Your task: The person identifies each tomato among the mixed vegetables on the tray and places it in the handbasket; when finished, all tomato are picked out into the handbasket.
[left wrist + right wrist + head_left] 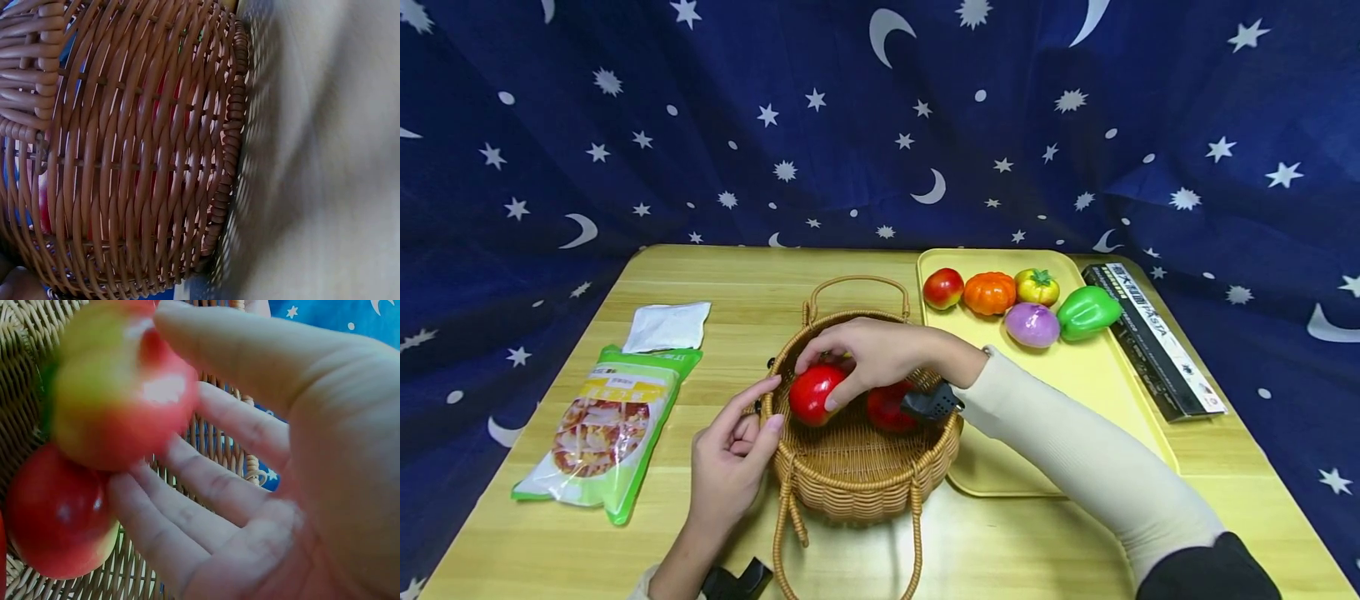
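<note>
A round wicker basket (868, 500) stands at the middle of the table; its weave (144, 150) fills much of the left wrist view. Inside it, my right hand (880, 358) grips a glossy red apple (812, 394) between thumb and fingers. The right wrist view shows this apple (119, 394) with a yellow side. A second red fruit (891, 408) lies in the basket below my right wrist. My left hand (730, 454) holds the basket's left rim, index finger and thumb at the edge and the other fingers curled outside.
Right of the basket, a yellow tray (1067, 408) bears a red fruit (943, 288), an orange pumpkin (989, 293), a yellow fruit (1037, 287), a purple one (1032, 325) and a green one (1087, 312). A pasta box (1157, 342) overlaps its edge. Leftward lie a green-edged food bag (610, 425) and white packet (667, 327).
</note>
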Tool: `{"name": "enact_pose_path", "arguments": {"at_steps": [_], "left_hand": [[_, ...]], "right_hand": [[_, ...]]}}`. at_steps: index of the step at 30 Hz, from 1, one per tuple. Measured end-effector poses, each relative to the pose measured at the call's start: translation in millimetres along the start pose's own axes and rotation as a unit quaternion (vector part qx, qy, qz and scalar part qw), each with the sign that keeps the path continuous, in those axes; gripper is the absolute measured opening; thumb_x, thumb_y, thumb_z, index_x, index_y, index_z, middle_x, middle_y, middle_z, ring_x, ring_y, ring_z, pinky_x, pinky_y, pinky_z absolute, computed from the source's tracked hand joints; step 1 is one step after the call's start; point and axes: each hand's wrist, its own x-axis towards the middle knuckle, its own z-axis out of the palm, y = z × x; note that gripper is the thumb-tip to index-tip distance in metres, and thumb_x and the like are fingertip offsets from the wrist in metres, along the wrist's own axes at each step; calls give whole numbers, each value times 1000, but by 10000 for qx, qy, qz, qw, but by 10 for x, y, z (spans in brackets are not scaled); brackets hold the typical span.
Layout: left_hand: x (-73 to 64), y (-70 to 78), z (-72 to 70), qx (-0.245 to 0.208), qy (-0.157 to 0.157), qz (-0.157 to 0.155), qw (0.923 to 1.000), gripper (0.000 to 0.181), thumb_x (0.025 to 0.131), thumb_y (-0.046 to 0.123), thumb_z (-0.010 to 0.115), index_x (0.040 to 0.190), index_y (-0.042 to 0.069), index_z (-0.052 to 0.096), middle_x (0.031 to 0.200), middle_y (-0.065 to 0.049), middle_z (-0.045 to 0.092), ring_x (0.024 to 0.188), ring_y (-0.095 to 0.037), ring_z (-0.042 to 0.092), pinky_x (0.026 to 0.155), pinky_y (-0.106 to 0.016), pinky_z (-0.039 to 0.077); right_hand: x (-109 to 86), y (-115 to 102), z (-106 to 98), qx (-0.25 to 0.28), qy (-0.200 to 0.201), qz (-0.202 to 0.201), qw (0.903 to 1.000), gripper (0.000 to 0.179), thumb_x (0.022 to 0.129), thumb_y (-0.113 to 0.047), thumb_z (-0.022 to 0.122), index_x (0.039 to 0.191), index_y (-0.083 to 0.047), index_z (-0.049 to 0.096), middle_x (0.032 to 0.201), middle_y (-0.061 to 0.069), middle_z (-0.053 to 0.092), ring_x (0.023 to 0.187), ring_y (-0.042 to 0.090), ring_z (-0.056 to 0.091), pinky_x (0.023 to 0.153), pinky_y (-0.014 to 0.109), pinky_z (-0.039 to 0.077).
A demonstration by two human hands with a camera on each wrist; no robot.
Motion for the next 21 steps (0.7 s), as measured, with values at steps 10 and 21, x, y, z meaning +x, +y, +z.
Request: {"name": "enact_pose_path", "arguments": {"at_steps": [10, 21], "left_hand": [[-5, -10, 11, -80, -45, 82, 9999, 47, 83, -20, 67, 128, -4, 66, 55, 5, 27, 48, -3, 24, 42, -20, 22], [-3, -19, 18, -51, -48, 132, 9999, 48, 84, -19, 67, 130, -4, 65, 55, 5, 27, 47, -3, 24, 42, -19, 23]], "right_hand": [[-57, -42, -3, 492, -1, -334, 9982, 50, 89, -21, 82, 133, -10, 63, 132, 1, 62, 123, 25, 58, 101, 34, 50], [-373, -181, -192, 578, 311, -618, 9959, 50, 90, -23, 81, 135, -13, 63, 132, -7, 62, 122, 11, 58, 103, 38, 49]]}}
